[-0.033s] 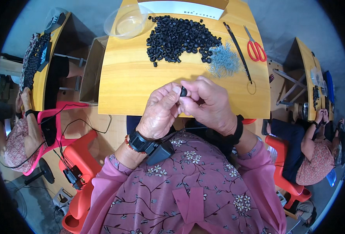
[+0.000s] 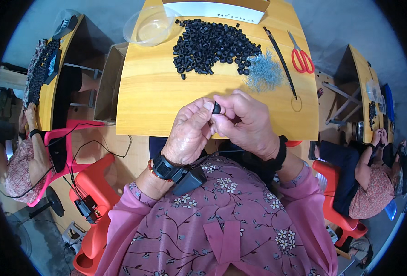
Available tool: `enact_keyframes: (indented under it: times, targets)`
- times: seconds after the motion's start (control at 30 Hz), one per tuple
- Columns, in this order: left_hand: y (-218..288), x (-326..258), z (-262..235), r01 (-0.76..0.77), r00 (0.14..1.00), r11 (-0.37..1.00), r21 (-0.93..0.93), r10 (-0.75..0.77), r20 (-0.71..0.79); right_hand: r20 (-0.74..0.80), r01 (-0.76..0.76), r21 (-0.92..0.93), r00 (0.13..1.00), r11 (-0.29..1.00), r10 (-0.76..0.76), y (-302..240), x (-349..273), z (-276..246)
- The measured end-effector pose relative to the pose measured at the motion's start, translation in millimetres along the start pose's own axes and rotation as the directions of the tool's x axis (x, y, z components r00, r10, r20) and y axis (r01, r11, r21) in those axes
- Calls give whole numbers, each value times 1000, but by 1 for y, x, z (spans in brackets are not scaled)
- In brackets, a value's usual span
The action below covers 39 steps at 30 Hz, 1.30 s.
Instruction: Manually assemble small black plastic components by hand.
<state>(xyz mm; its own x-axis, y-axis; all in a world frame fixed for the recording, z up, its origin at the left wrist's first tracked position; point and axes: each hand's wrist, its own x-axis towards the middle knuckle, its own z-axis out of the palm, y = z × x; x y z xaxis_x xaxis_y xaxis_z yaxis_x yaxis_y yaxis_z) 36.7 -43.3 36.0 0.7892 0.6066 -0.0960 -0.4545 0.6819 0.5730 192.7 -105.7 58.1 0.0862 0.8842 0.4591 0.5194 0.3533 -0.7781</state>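
Just over the table's near edge, my left hand (image 2: 190, 131) pinches a small, round black piece (image 2: 216, 108) between thumb and fingers. From the other side, my right hand (image 2: 247, 119) closes its thumb and fingers around the same piece. Whether a smaller part sits between the right fingertips is hidden. Beyond the hands lies a heap of short black cylindrical pieces (image 2: 210, 46), some of them rounded. Touching the heap's right side is a pile of tiny pale blue, thin pieces (image 2: 264, 71), too small to make out singly.
Red-handled scissors (image 2: 301, 57) and a thin black rod (image 2: 280, 55) lie at the right of the wooden table (image 2: 143, 101). A clear plastic bowl (image 2: 150, 30) and a white box (image 2: 212, 11) stand at the back. People sit at tables on both sides.
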Motion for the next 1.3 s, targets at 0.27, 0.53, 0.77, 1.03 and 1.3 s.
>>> enact_keyframes:
  times: [0.27, 0.53, 0.77, 1.03, 1.3]
  targets:
    - [2, 5, 10, -23, 1000, 999, -44, 22, -15, 45, 78, -103, 996, 992, -74, -2, 12, -4]
    - [14, 14, -2, 118, 993, 993, -18, -118, 31, 68, 67, -122, 996, 990, -59, -3, 18, -10]
    - [17, 13, 1, -52, 997, 946, 320, 65, -31, 18, 47, -169, 999, 985, -44, -5, 25, -11]
    - [23, 15, -1, 5, 998, 966, 260, 11, -58, 12, 85, -110, 996, 990, -84, -1, 30, -6]
    - [29, 19, 2, 63, 997, 993, 102, -67, 31, 42, 1, 55, 999, 999, -4, 5, 30, -10]
